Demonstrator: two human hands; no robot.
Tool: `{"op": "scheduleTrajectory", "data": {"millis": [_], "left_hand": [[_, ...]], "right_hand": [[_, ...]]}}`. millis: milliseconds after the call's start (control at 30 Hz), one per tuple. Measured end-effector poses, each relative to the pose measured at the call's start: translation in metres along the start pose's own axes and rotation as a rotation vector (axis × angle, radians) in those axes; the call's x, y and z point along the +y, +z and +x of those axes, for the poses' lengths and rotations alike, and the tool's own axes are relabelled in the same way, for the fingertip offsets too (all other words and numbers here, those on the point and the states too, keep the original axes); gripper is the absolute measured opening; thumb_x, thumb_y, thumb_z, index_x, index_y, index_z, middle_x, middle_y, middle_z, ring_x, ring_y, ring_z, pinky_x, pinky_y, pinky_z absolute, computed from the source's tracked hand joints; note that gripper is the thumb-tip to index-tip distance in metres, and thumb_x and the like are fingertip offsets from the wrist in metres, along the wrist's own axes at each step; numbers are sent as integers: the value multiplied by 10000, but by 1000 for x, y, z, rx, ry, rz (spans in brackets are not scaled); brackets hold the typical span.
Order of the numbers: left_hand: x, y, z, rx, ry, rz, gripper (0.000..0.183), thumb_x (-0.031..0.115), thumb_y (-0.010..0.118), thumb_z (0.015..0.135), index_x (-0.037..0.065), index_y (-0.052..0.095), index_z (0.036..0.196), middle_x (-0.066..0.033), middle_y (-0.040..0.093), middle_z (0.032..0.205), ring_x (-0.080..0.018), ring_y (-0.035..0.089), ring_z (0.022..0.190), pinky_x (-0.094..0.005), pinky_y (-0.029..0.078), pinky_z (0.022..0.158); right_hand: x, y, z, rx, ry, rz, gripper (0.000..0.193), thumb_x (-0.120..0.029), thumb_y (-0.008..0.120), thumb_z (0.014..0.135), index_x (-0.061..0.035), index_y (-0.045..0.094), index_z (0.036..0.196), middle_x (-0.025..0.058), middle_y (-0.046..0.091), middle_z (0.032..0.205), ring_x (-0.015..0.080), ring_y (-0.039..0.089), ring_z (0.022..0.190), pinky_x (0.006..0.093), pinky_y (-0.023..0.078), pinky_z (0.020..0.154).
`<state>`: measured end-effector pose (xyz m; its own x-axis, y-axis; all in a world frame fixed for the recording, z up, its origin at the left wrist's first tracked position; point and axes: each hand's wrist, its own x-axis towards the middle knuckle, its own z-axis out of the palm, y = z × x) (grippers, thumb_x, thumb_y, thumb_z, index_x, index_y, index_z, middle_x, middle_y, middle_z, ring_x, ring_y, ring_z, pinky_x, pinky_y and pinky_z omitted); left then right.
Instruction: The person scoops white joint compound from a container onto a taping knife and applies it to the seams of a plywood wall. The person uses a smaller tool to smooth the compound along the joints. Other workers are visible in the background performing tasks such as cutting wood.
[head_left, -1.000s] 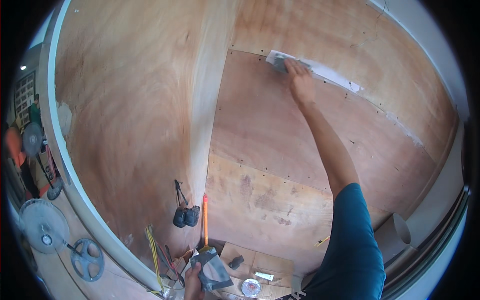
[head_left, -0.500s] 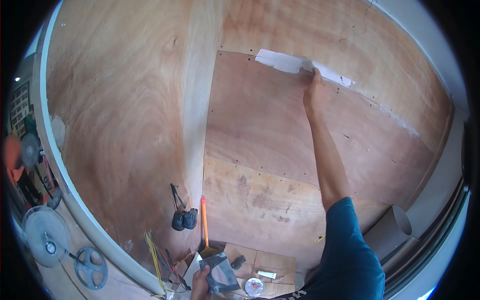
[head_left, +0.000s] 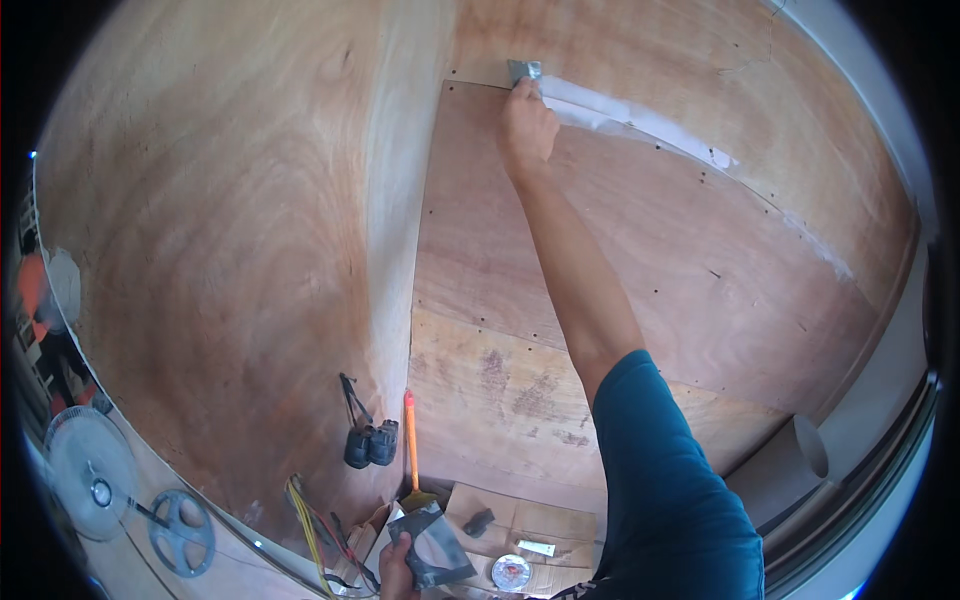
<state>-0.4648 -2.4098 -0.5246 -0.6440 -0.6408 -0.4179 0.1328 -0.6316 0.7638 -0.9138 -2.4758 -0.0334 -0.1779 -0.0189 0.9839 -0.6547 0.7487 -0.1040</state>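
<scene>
Raised high on the plywood wall (head_left: pixel 560 220), my right hand (head_left: pixel 528 125) is closed on a putty knife (head_left: pixel 522 70). Its wide blade lies against the wood at the left end of a white putty strip (head_left: pixel 640 118), which follows the seam between two panels. Low down, my left hand (head_left: pixel 397 572) grips a dark flat plate (head_left: pixel 438 560) with a pale patch of what looks like putty on it. That plate is tilted and well away from the wall panels.
An orange-handled tool (head_left: pixel 411 440) leans in the corner beside dark hanging objects (head_left: pixel 370 442). Cardboard (head_left: pixel 545 525) bears a white tube (head_left: pixel 537 547) and a round tin (head_left: pixel 511 572). Left are yellow cables (head_left: pixel 303 515), a fan (head_left: pixel 95 470) and a person (head_left: pixel 50 320); right, a large tube (head_left: pixel 785 465).
My right hand has swept left and upward along the seam with the putty knife. The putty behind it looks smoother and longer. My left hand has barely moved.
</scene>
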Motion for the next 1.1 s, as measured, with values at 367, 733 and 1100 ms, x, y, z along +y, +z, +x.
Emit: {"op": "scheduleTrajectory", "data": {"millis": [367, 733, 1100], "left_hand": [[-22, -24, -14, -27, 14, -11, 378, 292, 555, 999, 3, 619, 1234, -61, 678, 1042, -188, 642, 910, -306, 519, 800], [-16, -25, -25, 118, 64, -64, 385, 228, 559, 995, -25, 579, 1285, -74, 635, 1152, -192, 591, 1013, -318, 471, 884], [-16, -34, -32, 100, 131, -90, 333, 200, 551, 999, -10, 585, 1255, -74, 647, 1157, -180, 616, 993, -309, 493, 862]], "right_hand": [[11, 4, -24, 68, -593, 114, 370, -93, 495, 911, -75, 605, 1264, 102, 603, 1355, 283, 598, 1214, 436, 472, 1034], [3, 26, -41, -113, -561, -4, 451, -84, 428, 939, -92, 535, 1377, 68, 513, 1464, 284, 595, 1230, 441, 523, 968], [27, -22, -22, -95, -18, 5, 376, -80, 494, 933, -18, 500, 1304, 201, 709, 1027, 363, 717, 825, 496, 566, 677]]}}
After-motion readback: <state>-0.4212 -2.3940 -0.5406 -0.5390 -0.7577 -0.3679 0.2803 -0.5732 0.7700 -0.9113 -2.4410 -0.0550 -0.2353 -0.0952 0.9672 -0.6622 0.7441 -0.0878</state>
